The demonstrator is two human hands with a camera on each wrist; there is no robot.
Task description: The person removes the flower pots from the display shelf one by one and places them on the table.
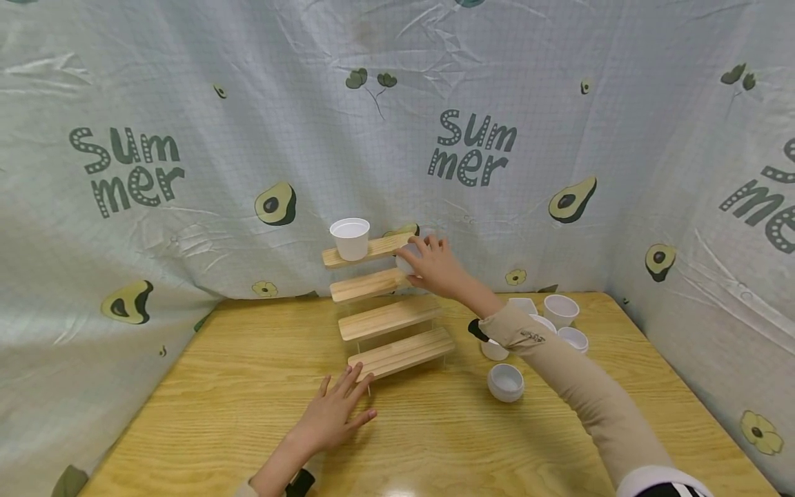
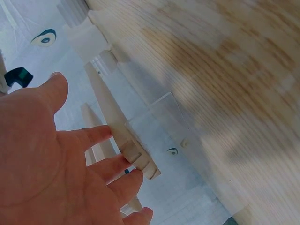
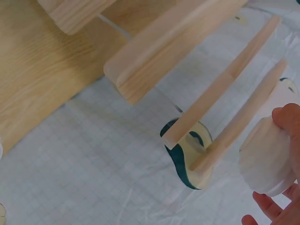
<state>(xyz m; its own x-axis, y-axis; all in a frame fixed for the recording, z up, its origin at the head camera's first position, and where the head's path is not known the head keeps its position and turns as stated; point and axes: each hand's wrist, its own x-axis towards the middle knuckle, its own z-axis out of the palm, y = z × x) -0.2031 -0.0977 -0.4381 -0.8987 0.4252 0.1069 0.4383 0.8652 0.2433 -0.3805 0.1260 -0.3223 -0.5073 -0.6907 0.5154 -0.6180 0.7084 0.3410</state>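
Observation:
A four-step wooden display stand (image 1: 397,317) stands on the table, its slats held by clear supports. On the left part of its top step sits a white pot (image 1: 351,241), upright. My right hand (image 1: 439,268) grips another white pot (image 3: 267,157) between thumb and fingers, beside the right end of the top step; whether that pot touches the step, I cannot tell. At the stand's lowest step, my left hand (image 1: 332,413) rests its fingertips on the front left end, fingers spread and fairly straight. The left wrist view shows those fingers against the slat's edge (image 2: 136,152).
Several white pots stand to the right on the wooden table (image 1: 261,386), among them a round pot (image 1: 506,383) nearest the front and a taller pot (image 1: 562,310) at the back. The right forearm partly hides the group. A patterned cloth (image 1: 348,152) hangs behind.

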